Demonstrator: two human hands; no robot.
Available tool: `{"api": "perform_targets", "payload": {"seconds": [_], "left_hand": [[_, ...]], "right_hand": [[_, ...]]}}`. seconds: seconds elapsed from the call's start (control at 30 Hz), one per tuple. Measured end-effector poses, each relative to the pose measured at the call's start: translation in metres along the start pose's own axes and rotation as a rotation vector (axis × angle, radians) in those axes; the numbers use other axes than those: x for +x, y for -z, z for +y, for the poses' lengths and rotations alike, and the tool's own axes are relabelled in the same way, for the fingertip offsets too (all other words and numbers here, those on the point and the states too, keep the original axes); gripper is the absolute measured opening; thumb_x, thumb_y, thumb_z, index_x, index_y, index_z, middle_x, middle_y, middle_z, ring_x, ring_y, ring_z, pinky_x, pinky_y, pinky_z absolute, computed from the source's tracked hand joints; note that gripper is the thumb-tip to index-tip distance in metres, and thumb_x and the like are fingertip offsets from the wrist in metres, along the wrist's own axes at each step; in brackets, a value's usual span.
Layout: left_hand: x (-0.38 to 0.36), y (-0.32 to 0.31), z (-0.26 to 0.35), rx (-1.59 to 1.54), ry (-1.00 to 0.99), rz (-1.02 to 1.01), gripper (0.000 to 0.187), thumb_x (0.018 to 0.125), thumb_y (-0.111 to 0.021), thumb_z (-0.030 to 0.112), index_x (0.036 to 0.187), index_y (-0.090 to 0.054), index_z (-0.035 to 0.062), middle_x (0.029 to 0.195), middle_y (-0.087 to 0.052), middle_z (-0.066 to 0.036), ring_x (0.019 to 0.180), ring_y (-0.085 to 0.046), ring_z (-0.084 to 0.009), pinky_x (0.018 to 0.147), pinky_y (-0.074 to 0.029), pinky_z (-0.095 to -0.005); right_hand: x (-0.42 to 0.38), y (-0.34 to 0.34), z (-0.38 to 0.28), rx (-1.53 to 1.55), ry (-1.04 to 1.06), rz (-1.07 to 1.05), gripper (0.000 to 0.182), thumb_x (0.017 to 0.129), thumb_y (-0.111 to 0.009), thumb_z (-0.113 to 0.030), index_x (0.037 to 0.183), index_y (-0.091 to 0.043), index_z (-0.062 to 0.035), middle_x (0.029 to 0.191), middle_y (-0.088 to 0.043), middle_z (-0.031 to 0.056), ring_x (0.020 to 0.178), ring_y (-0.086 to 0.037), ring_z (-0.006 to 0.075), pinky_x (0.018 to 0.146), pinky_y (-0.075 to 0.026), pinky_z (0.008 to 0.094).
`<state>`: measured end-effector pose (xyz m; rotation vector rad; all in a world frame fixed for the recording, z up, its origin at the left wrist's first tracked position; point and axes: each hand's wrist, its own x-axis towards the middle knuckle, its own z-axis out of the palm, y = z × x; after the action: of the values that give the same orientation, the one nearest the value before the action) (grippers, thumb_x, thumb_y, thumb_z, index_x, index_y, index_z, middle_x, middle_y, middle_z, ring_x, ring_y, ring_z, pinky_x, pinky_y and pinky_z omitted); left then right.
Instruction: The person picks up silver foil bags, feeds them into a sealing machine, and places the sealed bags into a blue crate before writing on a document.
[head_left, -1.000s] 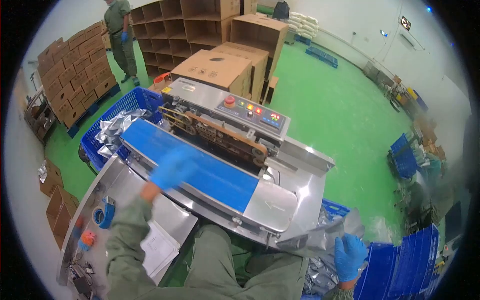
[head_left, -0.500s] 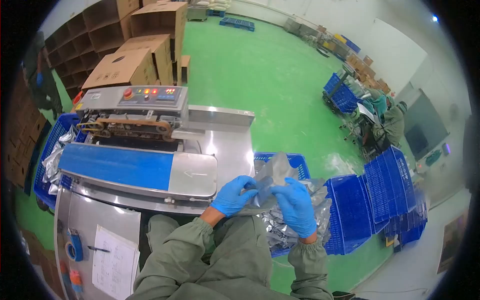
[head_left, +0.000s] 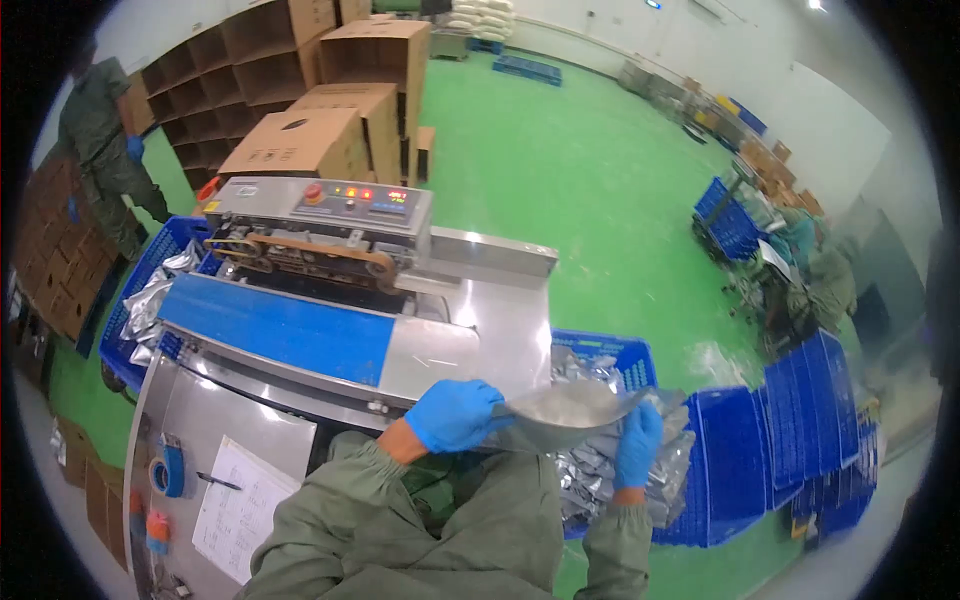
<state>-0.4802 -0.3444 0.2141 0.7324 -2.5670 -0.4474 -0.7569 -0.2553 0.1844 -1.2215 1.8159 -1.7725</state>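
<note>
A silver foil pouch (head_left: 570, 412) is stretched sideways between my two blue-gloved hands, over my lap and the near side of a basket. My left hand (head_left: 455, 416) pinches its left end, close to the machine's front edge. At the other end, my right hand (head_left: 637, 446) grips the pouch with the fingers partly behind it. Below and beyond lies a blue basket (head_left: 640, 362) filled with more silver pouches (head_left: 588, 482). The band sealing machine (head_left: 320, 210) stands to the left, its blue conveyor belt (head_left: 280, 325) running along the front and its panel lights lit red.
A steel table holds a written sheet (head_left: 240, 510), a pen (head_left: 220, 481) and blue tape (head_left: 168, 470). Another basket (head_left: 120, 345) of pouches stands beyond the machine. Stacked blue crates (head_left: 720, 465) are at right. One person (head_left: 105, 150) stands at far left; another (head_left: 825, 285) is at right.
The pouch has gone from upright between close-set hands to stretched out sideways. My hands have moved apart. The camera view has turned left, and the person at far left shows more fully.
</note>
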Motion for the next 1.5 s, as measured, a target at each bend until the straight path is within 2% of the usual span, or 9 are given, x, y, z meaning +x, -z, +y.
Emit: {"api": "perform_targets", "payload": {"seconds": [0.17,0.3,0.5,0.83,1.07,1.2,1.33,1.4,1.5], "left_hand": [[-0.007,0.032,-0.004,-0.71,0.34,0.682,0.022,0.094,-0.051,0.016,0.087,-0.065,0.0007,0.066,-0.052,0.001,0.065,-0.046,-0.0053,0.054,-0.04,-0.0251],[0.029,0.04,-0.067,-0.935,0.594,1.001,0.038,0.092,-0.052,0.026,0.066,-0.055,-0.0016,0.061,-0.046,-0.001,0.061,-0.04,-0.0065,0.053,-0.035,-0.0254],[-0.006,-0.021,-0.191,-0.906,0.985,0.708,0.023,0.081,-0.056,0.023,0.076,-0.062,0.001,0.069,-0.056,-0.006,0.062,-0.05,-0.0138,0.059,-0.043,-0.0301],[-0.03,-0.019,-0.264,-0.848,1.015,0.748,0.034,0.085,-0.054,0.028,0.082,-0.062,-0.0044,0.075,-0.06,-0.01,0.068,-0.052,-0.0174,0.066,-0.043,-0.0358],[-0.081,0.033,-0.302,-0.758,1.019,0.75,0.033,0.088,-0.053,0.026,0.083,-0.062,-0.0046,0.077,-0.061,-0.01,0.07,-0.053,-0.0167,0.066,-0.044,-0.0334],[-0.111,0.076,-0.289,-0.397,1.057,0.609,0.04,0.089,-0.052,0.033,0.098,-0.061,-0.0042,0.083,-0.064,-0.012,0.075,-0.059,-0.0235,0.071,-0.046,-0.0342],[-0.122,0.095,-0.213,0.264,0.98,0.556,0.051,0.086,-0.055,0.034,0.119,-0.048,-0.0035,0.111,-0.055,-0.023,0.103,-0.052,-0.0376,0.089,-0.041,-0.0399],[-0.131,0.09,-0.176,0.424,0.911,0.51,0.057,0.084,-0.057,0.033,0.126,-0.043,-0.0027,0.123,-0.048,-0.027,0.114,-0.046,-0.0417,0.097,-0.037,-0.0429],[-0.141,0.072,-0.133,0.401,0.785,0.563,0.052,0.08,-0.063,0.023,0.123,-0.047,-0.0013,0.128,-0.044,-0.024,0.12,-0.041,-0.0379,0.1,-0.034,-0.0427]], "right_hand": [[-0.004,-0.05,-0.084,0.167,0.152,0.204,0.009,0.088,-0.05,-0.005,0.082,-0.055,-0.0009,0.077,-0.049,-0.0018,0.071,-0.044,0.0077,0.062,-0.037,0.0239],[0.041,-0.111,-0.072,0.165,0.15,0.061,0.014,0.084,-0.051,-0.003,0.07,-0.048,-0.0018,0.07,-0.044,-0.0002,0.068,-0.041,0.008,0.058,-0.035,0.0251],[0.034,-0.194,-0.003,0.293,-0.137,-0.148,0.022,0.084,-0.054,-0.006,0.064,-0.047,-0.0025,0.058,-0.042,-0.0003,0.057,-0.04,0.0077,0.05,-0.035,0.0266],[0.047,-0.245,0.014,0.069,-0.136,-0.292,0.021,0.085,-0.054,-0.02,0.079,-0.062,-0.0018,0.07,-0.059,0.0071,0.062,-0.052,0.0133,0.059,-0.043,0.0283],[0.067,-0.146,0.099,-0.192,0.229,-0.205,0.017,0.088,-0.054,-0.015,0.09,-0.063,-0.0012,0.085,-0.06,0.0066,0.082,-0.055,0.0164,0.076,-0.044,0.0284],[0.109,-0.01,0.218,-0.311,-0.127,0.136,0.046,0.079,-0.062,-0.018,0.118,-0.049,0.0024,0.121,-0.051,0.0172,0.109,-0.05,0.0274,0.094,-0.039,0.0362],[0.106,0.078,0.242,-1.156,-0.043,0.364,0.065,0.07,-0.069,-0.031,0.123,-0.046,0.0,0.119,-0.054,0.0232,0.107,-0.053,0.0374,0.091,-0.042,0.0446],[0.099,0.071,0.191,-1.277,-0.536,-0.037,0.056,0.069,-0.068,-0.038,0.116,-0.056,-0.0095,0.11,-0.061,0.0186,0.105,-0.055,0.0346,0.088,-0.043,0.0444],[0.101,0.091,0.227,-1.39,-0.504,-0.071,0.035,0.071,-0.065,-0.038,0.099,-0.067,-0.0183,0.099,-0.065,0.0132,0.097,-0.059,0.0306,0.088,-0.042,0.0415]]}}
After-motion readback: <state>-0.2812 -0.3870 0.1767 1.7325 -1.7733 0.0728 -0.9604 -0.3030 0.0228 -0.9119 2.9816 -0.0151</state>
